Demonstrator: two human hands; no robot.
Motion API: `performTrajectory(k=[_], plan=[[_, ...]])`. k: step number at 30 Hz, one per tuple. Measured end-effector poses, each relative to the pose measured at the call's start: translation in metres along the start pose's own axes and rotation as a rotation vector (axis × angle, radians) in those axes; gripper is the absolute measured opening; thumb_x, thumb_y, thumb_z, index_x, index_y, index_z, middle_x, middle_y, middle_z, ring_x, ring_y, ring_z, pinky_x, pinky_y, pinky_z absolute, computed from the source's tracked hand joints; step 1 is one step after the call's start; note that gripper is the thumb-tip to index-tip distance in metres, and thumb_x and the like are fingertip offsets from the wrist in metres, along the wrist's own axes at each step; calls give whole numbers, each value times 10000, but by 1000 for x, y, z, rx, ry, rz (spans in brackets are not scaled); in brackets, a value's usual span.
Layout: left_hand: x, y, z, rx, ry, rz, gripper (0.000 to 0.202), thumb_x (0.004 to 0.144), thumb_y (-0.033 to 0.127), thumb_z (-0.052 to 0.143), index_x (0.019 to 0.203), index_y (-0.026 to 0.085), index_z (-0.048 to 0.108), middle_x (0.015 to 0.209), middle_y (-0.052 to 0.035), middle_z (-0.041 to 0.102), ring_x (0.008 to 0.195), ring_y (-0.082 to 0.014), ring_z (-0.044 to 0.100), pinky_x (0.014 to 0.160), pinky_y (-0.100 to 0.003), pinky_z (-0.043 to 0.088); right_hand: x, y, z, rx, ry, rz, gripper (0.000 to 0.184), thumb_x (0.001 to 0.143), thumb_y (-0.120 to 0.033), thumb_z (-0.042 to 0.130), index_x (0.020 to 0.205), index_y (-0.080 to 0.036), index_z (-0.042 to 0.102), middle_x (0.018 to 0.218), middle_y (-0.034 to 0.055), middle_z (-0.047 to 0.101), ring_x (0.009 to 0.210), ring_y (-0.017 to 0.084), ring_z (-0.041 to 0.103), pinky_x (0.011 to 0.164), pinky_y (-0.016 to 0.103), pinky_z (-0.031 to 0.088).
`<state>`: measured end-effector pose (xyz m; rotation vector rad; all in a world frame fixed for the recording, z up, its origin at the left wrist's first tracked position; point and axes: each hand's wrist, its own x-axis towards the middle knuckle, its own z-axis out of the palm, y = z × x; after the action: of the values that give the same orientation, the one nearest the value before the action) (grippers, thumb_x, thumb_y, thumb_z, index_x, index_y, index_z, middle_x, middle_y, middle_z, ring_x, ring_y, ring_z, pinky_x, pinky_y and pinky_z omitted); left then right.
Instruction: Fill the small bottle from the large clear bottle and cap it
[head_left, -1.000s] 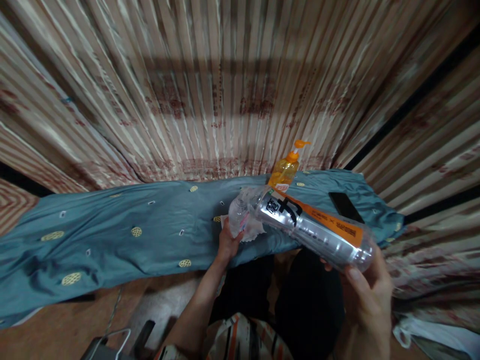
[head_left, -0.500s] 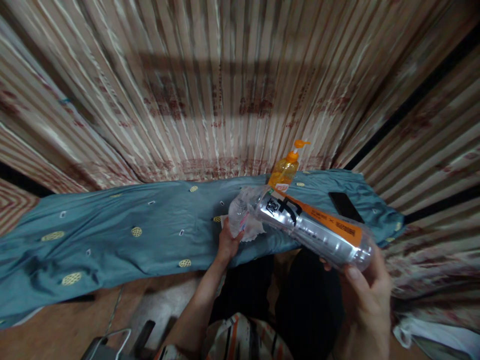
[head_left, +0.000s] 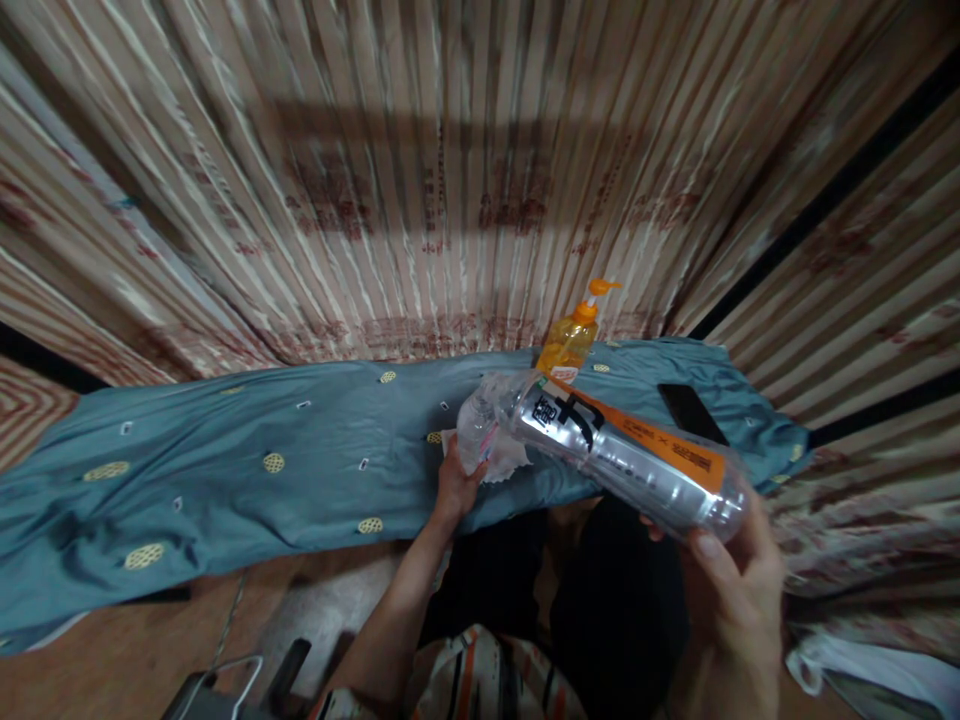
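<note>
My right hand (head_left: 739, 570) grips the base of a large clear plastic bottle (head_left: 630, 450) with a silver and orange label. The bottle lies at a slant in the air, its neck end lower-right to upper-left, pointing at my left hand. My left hand (head_left: 459, 485) is closed around a clear plastic container (head_left: 474, 428) with a bit of pink and blue on it; its exact kind is hard to make out. The neck of the large bottle meets or overlaps this container. A white tissue (head_left: 511, 462) shows beneath them.
An orange pump bottle (head_left: 568, 342) stands behind the large bottle. To the right lies a flat black phone-like object (head_left: 690, 412). A blue-green cloth (head_left: 315, 420) with yellow pineapple prints covers the narrow surface. Striped curtains (head_left: 450, 180) hang behind and at both sides.
</note>
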<state>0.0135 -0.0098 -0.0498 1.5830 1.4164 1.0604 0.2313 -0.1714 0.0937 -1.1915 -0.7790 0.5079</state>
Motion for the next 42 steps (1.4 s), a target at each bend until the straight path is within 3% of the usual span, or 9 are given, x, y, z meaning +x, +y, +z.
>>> performTrajectory(k=[15, 24, 42], plan=[[0, 0, 1, -9, 3, 2, 631, 769, 284, 723, 1326, 173, 447, 1242, -103, 664, 1129, -253, 658, 1009, -401, 511, -1, 0, 0, 6, 0, 11, 715, 720, -341, 770, 1391, -247, 541, 1307, 112, 594, 954, 264, 613, 578, 267, 430], [1, 0, 0, 14, -8, 3, 641, 765, 258, 717, 1329, 168, 427, 1284, -132, 645, 1162, -276, 644, 1036, -443, 493, -1, 2, -2, -29, -4, 9, 711, 719, -354, 752, 1388, -246, 534, 1313, 117, 586, 916, 257, 618, 634, 314, 485], [0, -1, 1, -2, -2, 5, 605, 770, 252, 712, 1319, 184, 467, 1243, -95, 670, 1144, -250, 652, 1023, -406, 503, -1, 1, -1, -22, -9, 12, 718, 735, -361, 751, 1406, -251, 522, 1331, 119, 582, 938, 267, 617, 619, 301, 444]])
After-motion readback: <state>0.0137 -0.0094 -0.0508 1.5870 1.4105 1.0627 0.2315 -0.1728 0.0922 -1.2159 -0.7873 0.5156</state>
